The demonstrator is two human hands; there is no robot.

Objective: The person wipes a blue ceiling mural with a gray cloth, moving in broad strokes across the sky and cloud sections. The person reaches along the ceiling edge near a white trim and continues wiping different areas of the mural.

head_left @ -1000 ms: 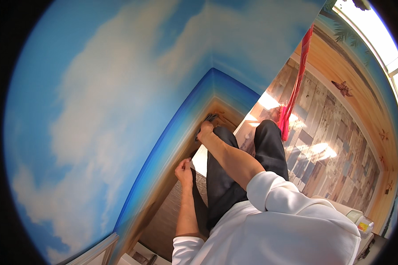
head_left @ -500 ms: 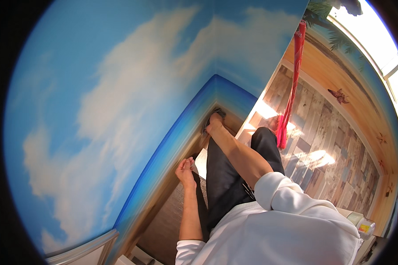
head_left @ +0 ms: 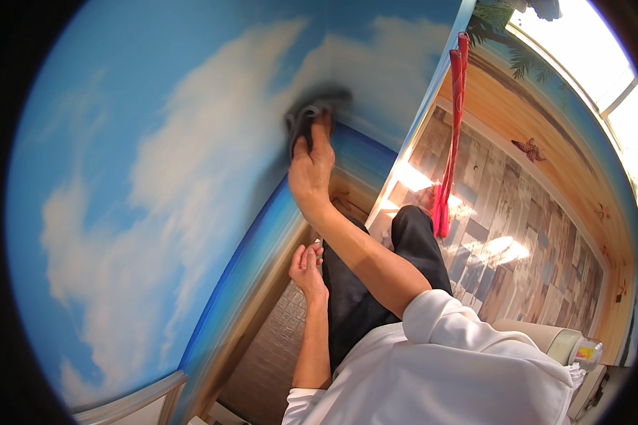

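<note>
In my right hand (head_left: 312, 170) is a dark grey cloth (head_left: 301, 127), slightly blurred, pressed to the painted wall (head_left: 191, 120) just above the dark blue band near the corner. The thumb and fingers grip its near side. Lower down, beside the sand-coloured bottom of the painting, my left hand (head_left: 307, 270) is raised with the palm partly turned up. Its fingers are loosely bent and apart, and I see nothing held in them.
A long red hanging decoration (head_left: 455, 127) with a fringed end is right of my arm, by a white panel edge. Beyond lies a wood-patterned surface (head_left: 507, 234). A clear container (head_left: 586, 352) stands at lower right; a pale frame (head_left: 131, 404) is at lower left.
My right hand has moved the cloth from low in the corner up and left onto the blue and cloud part of the wall. My left hand has shifted slightly up and right.
</note>
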